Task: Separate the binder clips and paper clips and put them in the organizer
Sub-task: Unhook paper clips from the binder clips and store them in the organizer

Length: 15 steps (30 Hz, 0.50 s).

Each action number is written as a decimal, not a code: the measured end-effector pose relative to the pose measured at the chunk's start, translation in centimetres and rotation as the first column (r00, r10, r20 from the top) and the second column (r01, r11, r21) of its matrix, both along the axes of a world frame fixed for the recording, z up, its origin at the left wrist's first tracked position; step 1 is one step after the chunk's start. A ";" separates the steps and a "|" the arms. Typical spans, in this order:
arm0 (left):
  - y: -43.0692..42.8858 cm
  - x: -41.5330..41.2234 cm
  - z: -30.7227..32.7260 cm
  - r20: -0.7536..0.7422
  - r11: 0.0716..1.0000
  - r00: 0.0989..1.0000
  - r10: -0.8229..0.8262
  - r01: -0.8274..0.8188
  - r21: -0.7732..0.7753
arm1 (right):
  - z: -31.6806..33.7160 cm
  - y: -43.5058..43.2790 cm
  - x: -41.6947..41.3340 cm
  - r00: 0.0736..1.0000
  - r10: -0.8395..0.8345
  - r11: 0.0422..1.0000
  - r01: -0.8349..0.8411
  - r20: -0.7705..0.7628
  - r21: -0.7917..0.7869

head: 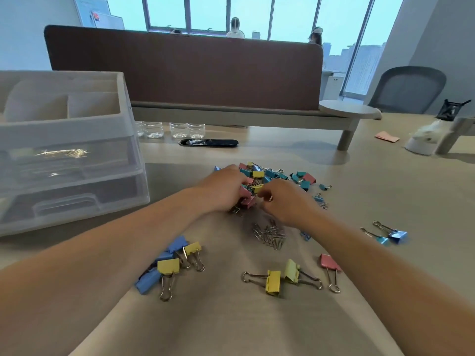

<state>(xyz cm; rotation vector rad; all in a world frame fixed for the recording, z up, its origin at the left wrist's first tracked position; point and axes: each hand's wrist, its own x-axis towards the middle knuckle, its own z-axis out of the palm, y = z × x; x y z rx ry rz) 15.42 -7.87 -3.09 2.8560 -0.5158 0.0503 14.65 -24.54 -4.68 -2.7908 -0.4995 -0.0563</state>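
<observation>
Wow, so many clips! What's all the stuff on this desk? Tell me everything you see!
organizer: one, clear plastic with drawers, far left
mixed clip pile: many, pink, teal, yellow, centre, under the hands
paper clips: small heap, silver, just in front of the pile
big binder clips: about five, blue and yellow, near left
yellow binder clips: two, near centre
pink binder clip: one, right of the yellow ones
blue binder clips: two, right side
bottles: a few, clear, behind the organizer
divider: one, brown, at the back
chair: one, grey, far right
left hand: in the pile, fingers curled, grip unclear
right hand: same, beside it
</observation>
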 end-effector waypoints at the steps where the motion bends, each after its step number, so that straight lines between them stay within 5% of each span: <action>1: 0.2 0.5 0.0 0.001 1.000 1.000 -0.004 0.004 0.006 | -0.1 0.6 0.5 1.000 0.014 1.000 -0.014 -0.015 0.005; 15: 0.8 2.9 -1.7 0.031 0.999 0.999 0.018 -0.017 -0.037 | -1.0 2.2 1.9 0.999 0.018 1.000 -0.018 0.034 0.004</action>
